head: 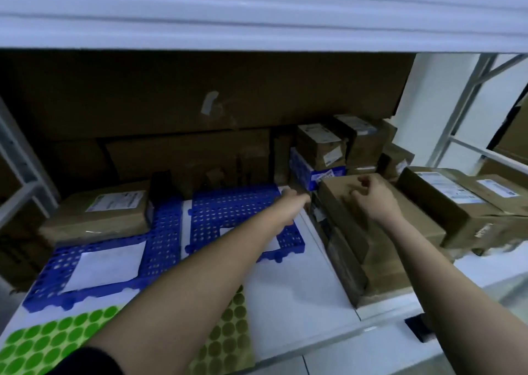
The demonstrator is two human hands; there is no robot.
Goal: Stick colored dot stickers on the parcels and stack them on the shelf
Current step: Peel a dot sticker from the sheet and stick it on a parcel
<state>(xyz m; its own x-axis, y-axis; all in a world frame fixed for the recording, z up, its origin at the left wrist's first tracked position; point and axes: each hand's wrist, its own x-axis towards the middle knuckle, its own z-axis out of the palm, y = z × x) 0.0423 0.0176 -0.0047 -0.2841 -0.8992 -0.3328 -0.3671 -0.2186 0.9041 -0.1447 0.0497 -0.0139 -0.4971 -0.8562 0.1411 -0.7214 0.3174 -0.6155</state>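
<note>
**Both arms reach into the shelf beside a leaning stack of parcels**

The white shelf (pixel 297 294) fills the lower half of the frame, under a pale beam that runs across the top. The left hand (pixel 294 200) stretches far in toward the middle of the frame, over the far right corner of a blue perforated mat (pixel 234 211). It is blurred and partly hidden behind its own wrist, so whether it is open or holding something cannot be told. The right hand (pixel 371 194), right of centre, hovers with its fingers loosely curled over the top end of a long brown parcel (pixel 340 203); it does not plainly grip anything, and whether the fingertips touch the cardboard cannot be told.

That parcel lies uppermost on a tilted stack of flat brown boxes (pixel 380 266) that runs from the middle of the frame toward the lower right. Behind it, at centre right, stands a blue box (pixel 308 171) with smaller brown boxes (pixel 320 146) piled on top. More labelled parcels (pixel 445 200) lie at the right edge. At the left a single flat labelled parcel (pixel 100 214) rests on the far end of a second blue mat (pixel 160 249). In the lower left corner a sheet of bright green dot stickers (pixel 48 343) lies on the shelf, and a sheet of duller green dots (pixel 228 334) lies just right of the left forearm. Large dark cartons (pixel 200 100) line the back
</note>
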